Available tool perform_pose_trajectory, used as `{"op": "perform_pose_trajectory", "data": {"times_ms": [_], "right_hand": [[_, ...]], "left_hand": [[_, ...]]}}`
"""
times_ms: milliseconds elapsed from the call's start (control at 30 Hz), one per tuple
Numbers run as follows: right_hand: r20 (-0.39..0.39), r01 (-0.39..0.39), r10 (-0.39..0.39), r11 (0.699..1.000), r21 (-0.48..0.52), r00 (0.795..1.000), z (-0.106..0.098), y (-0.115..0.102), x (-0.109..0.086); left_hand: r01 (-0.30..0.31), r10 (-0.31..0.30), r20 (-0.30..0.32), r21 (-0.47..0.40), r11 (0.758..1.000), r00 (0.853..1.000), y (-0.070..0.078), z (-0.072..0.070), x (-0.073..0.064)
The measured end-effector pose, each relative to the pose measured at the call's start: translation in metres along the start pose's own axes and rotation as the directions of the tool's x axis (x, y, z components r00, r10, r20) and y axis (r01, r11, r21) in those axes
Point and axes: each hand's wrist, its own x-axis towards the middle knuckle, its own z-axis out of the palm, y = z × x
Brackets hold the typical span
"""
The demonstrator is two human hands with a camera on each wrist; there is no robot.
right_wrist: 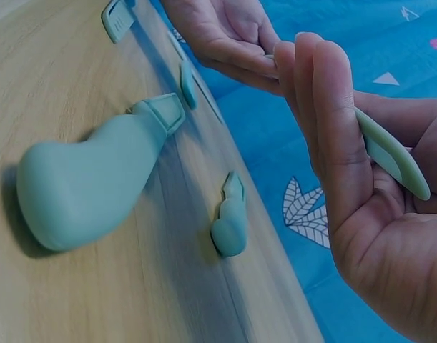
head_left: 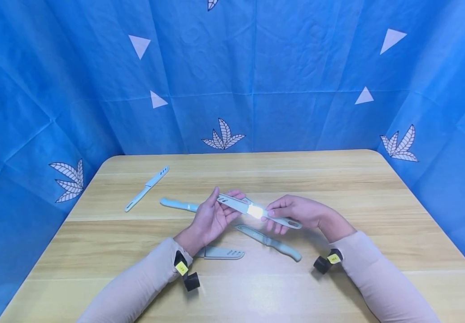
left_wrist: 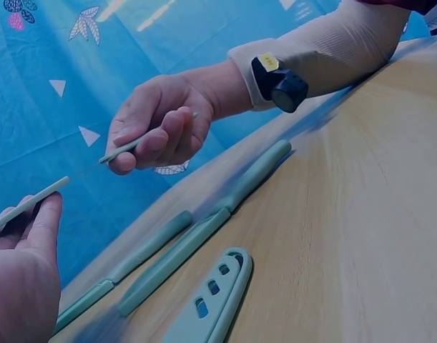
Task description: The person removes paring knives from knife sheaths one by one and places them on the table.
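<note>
While a glint of bare blade [head_left: 255, 211] shows at centre, a pale green knife [head_left: 285, 220] and its sheath [head_left: 234, 204] are held nearly end to end above a wooden counter [head_left: 378, 215]. The left grip [head_left: 212, 220] is closed on the sheath, between thumb and fingers; the right grip [head_left: 293, 210] pinches the knife by its handle [right_wrist: 400, 157]. The two parts line up but do not meet, which puts this pair, by all appearances, midway; whether the blade is going in or coming out, one moment cannot tell. The left wrist view shows a thin strip of blade in the gap, and how much sits inside the sheath is hidden.

On the counter, the far-left knife [head_left: 146, 188] and the middle knife [head_left: 269, 242] lie sheathed. The near knife [head_left: 224, 254] also appears sheathed, its handle end largely hidden by the left arm [head_left: 143, 278]. The back knife [head_left: 176, 204] runs behind the left grip and looks covered too, though less plainly. If the work is closing up, four seem done and one is left; if it is opening, only the held pair is begun.
</note>
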Motion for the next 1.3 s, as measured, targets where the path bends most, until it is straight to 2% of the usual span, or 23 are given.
{"op": "perform_pose_trajectory", "data": {"times_ms": [633,867,1133,1300], "right_hand": [[-0.017,-0.032,0.031,0.999,-0.023,0.999,-0.0041,-0.0008,-0.0044],[-0.004,-0.027,0.027,1.0,0.0,1.0,-0.0068,-0.0007,-0.0053],[-0.003,-0.029,0.029,1.0,-0.011,1.0,-0.0088,-0.0014,-0.0074],[-0.001,-0.031,0.031,1.0,-0.003,1.0,-0.0096,-0.0018,-0.008]], "left_hand": [[-0.012,0.012,-0.003,-0.042,0.999,1.0,0.0035,-0.0043,0.0026],[-0.028,0.028,-0.017,-0.027,0.999,0.999,0.0043,-0.0037,0.0027],[-0.038,0.038,-0.001,-0.026,0.999,0.999,0.0064,-0.0061,0.0054],[-0.041,0.041,-0.021,-0.005,0.999,0.999,0.0083,-0.008,0.0055]]}}
